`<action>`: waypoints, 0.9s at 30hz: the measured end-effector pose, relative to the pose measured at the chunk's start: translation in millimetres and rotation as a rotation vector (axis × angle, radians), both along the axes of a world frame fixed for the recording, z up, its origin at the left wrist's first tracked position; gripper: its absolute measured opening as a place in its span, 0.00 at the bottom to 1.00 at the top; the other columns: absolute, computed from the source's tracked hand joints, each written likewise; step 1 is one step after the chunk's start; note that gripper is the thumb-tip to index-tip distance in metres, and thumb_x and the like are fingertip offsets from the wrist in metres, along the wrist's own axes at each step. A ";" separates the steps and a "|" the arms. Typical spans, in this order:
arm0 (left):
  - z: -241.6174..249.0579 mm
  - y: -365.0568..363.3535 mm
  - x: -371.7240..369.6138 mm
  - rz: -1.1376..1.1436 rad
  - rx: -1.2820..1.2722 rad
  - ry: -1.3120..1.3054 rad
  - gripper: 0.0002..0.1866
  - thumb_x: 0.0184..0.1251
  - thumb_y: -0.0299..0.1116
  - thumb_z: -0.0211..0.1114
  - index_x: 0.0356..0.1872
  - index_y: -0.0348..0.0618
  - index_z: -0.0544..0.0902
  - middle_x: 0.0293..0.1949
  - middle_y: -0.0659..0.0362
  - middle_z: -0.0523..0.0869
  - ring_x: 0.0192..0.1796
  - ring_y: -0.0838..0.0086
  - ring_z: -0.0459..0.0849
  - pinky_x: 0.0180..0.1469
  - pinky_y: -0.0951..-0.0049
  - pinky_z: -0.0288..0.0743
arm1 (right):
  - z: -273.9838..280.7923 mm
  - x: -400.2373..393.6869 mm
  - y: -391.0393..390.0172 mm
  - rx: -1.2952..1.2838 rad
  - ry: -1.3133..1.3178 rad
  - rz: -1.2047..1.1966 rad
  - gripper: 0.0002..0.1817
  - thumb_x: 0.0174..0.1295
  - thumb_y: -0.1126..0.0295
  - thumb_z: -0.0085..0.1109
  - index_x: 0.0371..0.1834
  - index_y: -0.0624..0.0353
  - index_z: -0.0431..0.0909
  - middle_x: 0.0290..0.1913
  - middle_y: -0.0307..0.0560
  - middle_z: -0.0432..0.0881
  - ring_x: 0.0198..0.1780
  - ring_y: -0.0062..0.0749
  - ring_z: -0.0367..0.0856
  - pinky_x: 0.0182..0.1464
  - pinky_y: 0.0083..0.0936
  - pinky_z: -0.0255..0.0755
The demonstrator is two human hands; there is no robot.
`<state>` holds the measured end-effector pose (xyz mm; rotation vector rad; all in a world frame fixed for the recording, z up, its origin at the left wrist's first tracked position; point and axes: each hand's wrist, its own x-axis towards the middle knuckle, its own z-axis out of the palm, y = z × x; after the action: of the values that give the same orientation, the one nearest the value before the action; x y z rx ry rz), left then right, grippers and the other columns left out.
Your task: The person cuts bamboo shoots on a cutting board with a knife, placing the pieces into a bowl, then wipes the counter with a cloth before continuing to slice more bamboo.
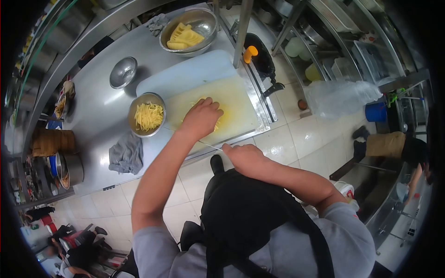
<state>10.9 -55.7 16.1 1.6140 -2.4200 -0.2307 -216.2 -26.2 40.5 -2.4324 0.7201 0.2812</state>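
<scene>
Steel in the right grip (244,159)

It clamps a knife (211,146); the left grip (202,118) bends over yellow strips (218,124) on the cutting board (242,109), its closure unclear. Shifting strips could let the blade nick the left grip.

The board (241,113) looks plastic (smooth, too), the table (92,123) glossy metal.

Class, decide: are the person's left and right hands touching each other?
Apart: the head view shows part of the cutting board in the gap between the left hand and right hand.
</scene>
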 end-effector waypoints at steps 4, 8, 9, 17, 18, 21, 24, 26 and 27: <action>-0.7 -23.0 -1.1 -0.069 0.166 -0.129 0.10 0.59 0.25 0.63 0.41 0.40 0.87 0.44 0.55 0.86 0.57 0.59 0.80 0.65 0.59 0.76 | 7.1 -4.4 2.0 0.019 -0.001 -0.040 0.22 0.57 0.80 0.60 0.58 0.67 0.73 0.38 0.60 0.88 0.43 0.58 0.89 0.46 0.49 0.83; 3.1 -29.4 -0.3 -0.147 0.164 -0.138 0.09 0.59 0.25 0.61 0.38 0.39 0.86 0.45 0.54 0.85 0.57 0.58 0.80 0.66 0.59 0.75 | 13.7 -12.9 -0.9 0.092 0.009 -0.071 0.22 0.60 0.79 0.57 0.59 0.68 0.73 0.37 0.61 0.88 0.43 0.60 0.88 0.46 0.52 0.82; 5.6 -31.0 -0.8 -0.142 0.171 -0.141 0.09 0.59 0.25 0.61 0.38 0.39 0.86 0.45 0.54 0.85 0.57 0.58 0.80 0.66 0.59 0.75 | 14.8 -12.5 -1.1 0.098 0.005 -0.066 0.22 0.60 0.79 0.57 0.59 0.68 0.73 0.37 0.61 0.88 0.43 0.60 0.88 0.46 0.52 0.82; -3.3 -41.7 5.0 -0.119 0.186 -0.169 0.13 0.62 0.27 0.62 0.48 0.40 0.85 0.49 0.52 0.87 0.61 0.58 0.81 0.67 0.59 0.75 | -7.2 -13.9 -26.3 0.162 0.008 -0.171 0.18 0.61 0.78 0.55 0.55 0.69 0.71 0.37 0.64 0.86 0.44 0.63 0.87 0.48 0.54 0.79; 5.8 -39.2 7.7 -0.120 0.182 -0.168 0.13 0.62 0.27 0.62 0.48 0.40 0.85 0.49 0.52 0.87 0.61 0.58 0.81 0.67 0.59 0.75 | 5.0 -14.6 -29.6 0.131 0.040 -0.197 0.18 0.61 0.78 0.54 0.56 0.70 0.70 0.38 0.65 0.86 0.45 0.64 0.86 0.50 0.55 0.79; 39.7 -9.9 24.7 0.077 -0.055 0.225 0.14 0.64 0.25 0.64 0.50 0.39 0.85 0.49 0.50 0.87 0.56 0.55 0.83 0.61 0.56 0.78 | 3.4 -20.4 -29.4 0.138 0.010 -0.239 0.21 0.61 0.77 0.54 0.58 0.70 0.68 0.34 0.67 0.85 0.42 0.67 0.85 0.47 0.56 0.77; 51.1 41.1 29.8 0.295 -0.220 0.377 0.14 0.63 0.24 0.65 0.50 0.39 0.85 0.48 0.48 0.87 0.54 0.53 0.83 0.59 0.57 0.79 | -6.2 -22.2 -17.6 0.175 -0.018 -0.199 0.21 0.62 0.77 0.54 0.59 0.70 0.68 0.36 0.69 0.85 0.43 0.68 0.85 0.48 0.56 0.78; 22.0 69.4 31.2 0.273 -0.220 0.219 0.16 0.61 0.22 0.67 0.51 0.37 0.84 0.49 0.50 0.87 0.54 0.53 0.83 0.59 0.57 0.80 | -6.4 -18.8 -15.2 0.204 0.021 -0.215 0.22 0.62 0.77 0.53 0.61 0.71 0.69 0.39 0.68 0.85 0.45 0.66 0.86 0.51 0.55 0.78; 6.8 79.9 30.1 0.279 -0.223 0.219 0.16 0.61 0.22 0.67 0.51 0.37 0.84 0.49 0.50 0.87 0.54 0.53 0.83 0.59 0.57 0.80 | -5.9 -16.0 -15.6 0.230 0.058 -0.227 0.23 0.63 0.78 0.52 0.63 0.72 0.69 0.41 0.68 0.86 0.47 0.64 0.86 0.53 0.54 0.79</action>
<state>41.0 24.2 23.0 1.7003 -1.9572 -0.0808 -232.3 -41.8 34.6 -2.1120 0.9272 0.3252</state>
